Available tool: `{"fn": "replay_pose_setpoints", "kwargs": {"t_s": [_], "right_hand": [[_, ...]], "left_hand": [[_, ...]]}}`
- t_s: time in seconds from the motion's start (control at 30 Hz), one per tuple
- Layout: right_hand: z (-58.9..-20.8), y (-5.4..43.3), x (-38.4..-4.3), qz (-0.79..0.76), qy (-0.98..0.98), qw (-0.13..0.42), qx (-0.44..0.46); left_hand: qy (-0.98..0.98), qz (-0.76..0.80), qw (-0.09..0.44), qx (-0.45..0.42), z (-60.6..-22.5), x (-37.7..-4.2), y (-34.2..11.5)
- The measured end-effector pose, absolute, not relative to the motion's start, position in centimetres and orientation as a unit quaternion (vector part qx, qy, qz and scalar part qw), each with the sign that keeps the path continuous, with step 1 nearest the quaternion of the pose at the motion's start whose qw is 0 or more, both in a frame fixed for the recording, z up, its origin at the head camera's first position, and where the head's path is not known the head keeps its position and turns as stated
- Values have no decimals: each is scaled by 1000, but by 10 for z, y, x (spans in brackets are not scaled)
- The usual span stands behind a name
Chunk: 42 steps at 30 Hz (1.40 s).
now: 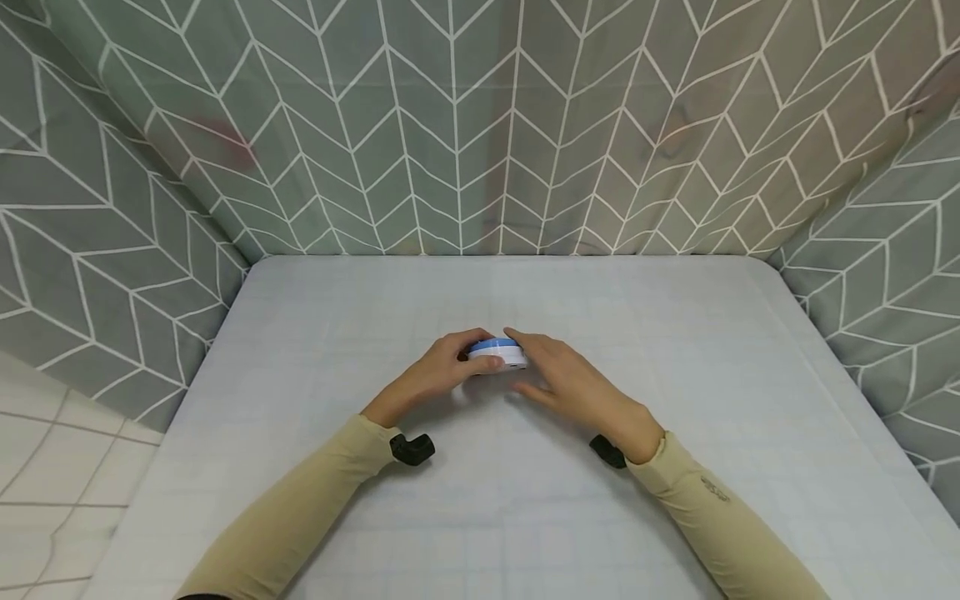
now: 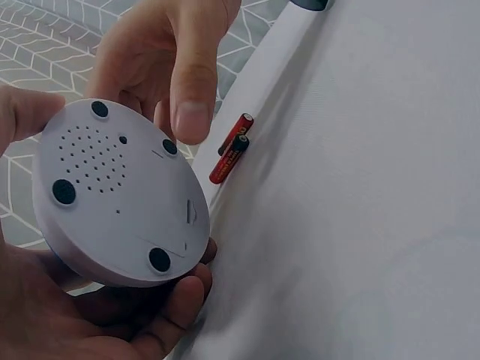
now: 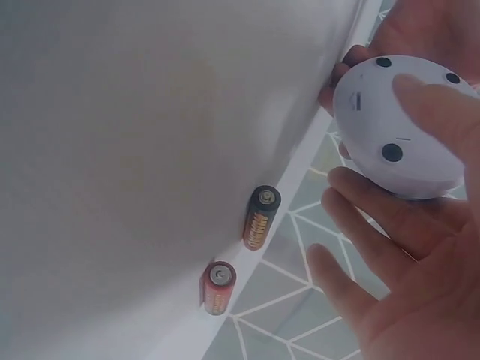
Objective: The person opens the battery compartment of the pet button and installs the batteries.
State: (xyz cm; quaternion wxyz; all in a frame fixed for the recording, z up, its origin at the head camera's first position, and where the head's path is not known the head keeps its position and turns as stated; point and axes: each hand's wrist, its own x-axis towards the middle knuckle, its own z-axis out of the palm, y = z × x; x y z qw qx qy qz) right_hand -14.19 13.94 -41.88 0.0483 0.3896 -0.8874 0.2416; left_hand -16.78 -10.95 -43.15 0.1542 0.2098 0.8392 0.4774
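A round white device with a blue top (image 1: pixel 497 353) is held off the table by my left hand (image 1: pixel 438 367), thumb on one side and fingers on the other. Its white underside (image 2: pixel 142 199) shows a grid of small holes, dark round feet and a small latch mark. My right hand (image 1: pixel 573 383) is at the device's right side, fingers spread and fairly straight, thumb over the underside in the right wrist view; contact is hard to tell. Two red-and-black batteries, one (image 3: pixel 261 219) beside the other (image 3: pixel 219 289), lie on the table beyond the device, hidden in the head view.
A white cloth covers the table (image 1: pixel 495 517). Grey curtains (image 1: pixel 480 125) with white chevron lines hang behind it and at both sides. Pale floor tiles (image 1: pixel 60 483) show at the lower left. A dark wrist mount (image 1: pixel 412 450) sits at the left cuff.
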Motion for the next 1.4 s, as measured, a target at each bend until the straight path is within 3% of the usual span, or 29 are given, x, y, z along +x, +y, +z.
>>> {"fn": "replay_pose_setpoints", "kwargs": {"t_s": [0.57,1.17,1.4], "right_hand": [[-420,136,-143,237,-892,72,378],[-418,133,-145,322,-894,-11,312],[-417,132,-142,339,-889,-14,306]], "left_hand": [[820,502,201,187,-429,-167,-108],[794,529,210,213,-434,-167,-110],[797,527,204,212,-438,-167,-106]]}}
